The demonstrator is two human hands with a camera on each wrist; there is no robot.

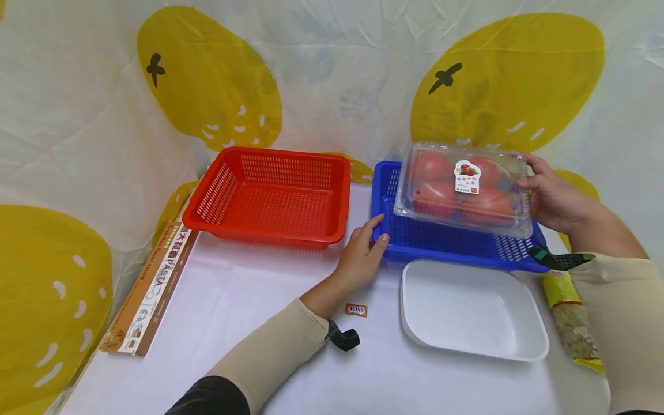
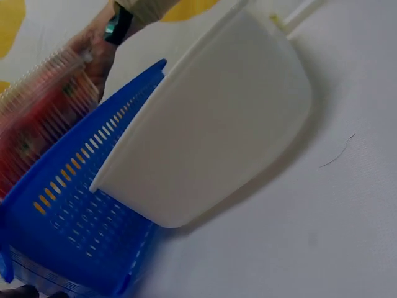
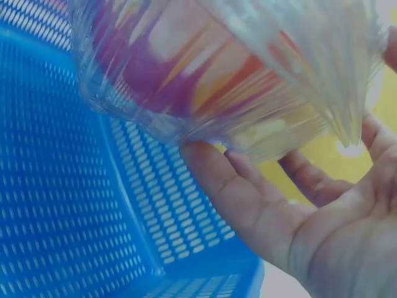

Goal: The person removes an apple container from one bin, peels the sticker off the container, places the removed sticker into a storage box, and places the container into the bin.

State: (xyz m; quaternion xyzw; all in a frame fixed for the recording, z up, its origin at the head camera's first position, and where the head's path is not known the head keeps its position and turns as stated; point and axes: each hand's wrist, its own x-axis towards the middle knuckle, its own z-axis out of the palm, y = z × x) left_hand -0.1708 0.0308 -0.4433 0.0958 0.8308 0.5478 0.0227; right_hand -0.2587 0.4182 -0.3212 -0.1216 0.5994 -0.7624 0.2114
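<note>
My right hand point(image 1: 560, 199) grips the right end of a clear plastic box of tomatoes point(image 1: 436, 196), which bears a white label. Tilted, the box hangs over the blue basket point(image 1: 441, 236) and covers part of its inside. In the right wrist view, fingers point(image 3: 229, 192) support the box from beneath, with the basket below. At the basket's left front corner, my left hand point(image 1: 360, 256) holds the rim between thumb and index finger; its other fingers are partly hidden. Only dark fingertips point(image 2: 28, 292) show at the lower left of the left wrist view.
A red basket point(image 1: 275, 202) stands to the left, beside a long pasta box point(image 1: 150, 288). In front of the blue basket is a white tub point(image 1: 472, 311). A yellow packet point(image 1: 570, 317) lies right of it, and a small orange wrapper point(image 1: 356, 310) lies near my left wrist.
</note>
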